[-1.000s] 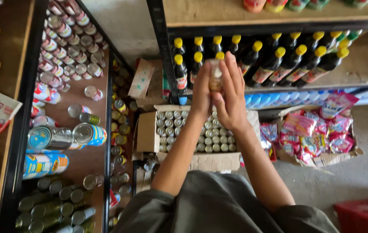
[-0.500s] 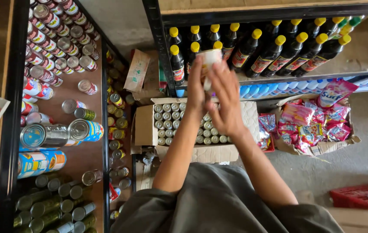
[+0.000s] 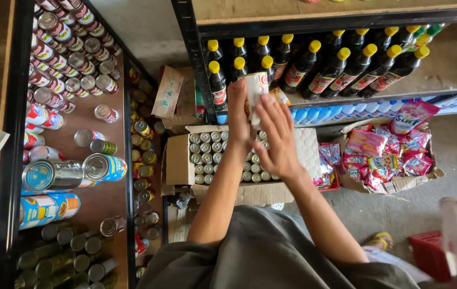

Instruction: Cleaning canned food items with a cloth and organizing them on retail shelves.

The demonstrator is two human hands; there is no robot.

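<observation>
Both my hands hold a small can with a pale label (image 3: 256, 88) up in front of a shelf of dark bottles with yellow caps (image 3: 314, 64). My left hand (image 3: 238, 115) grips its left side. My right hand (image 3: 274, 136) lies against its lower right side, fingers spread. Below my hands sits an open cardboard box (image 3: 177, 160) packed with several small cans seen from above.
A dark metal rack (image 3: 14, 134) on the left carries many tins and cans lying and standing. An open box of pink sachets (image 3: 386, 155) lies on the concrete floor at right. A red crate (image 3: 432, 251) sits at lower right, with a blurred pale object in front of it.
My hands with the can have dropped slightly and shifted toward the left end of the bottle shelf. The view has tilted, bringing the red crate into the corner.
</observation>
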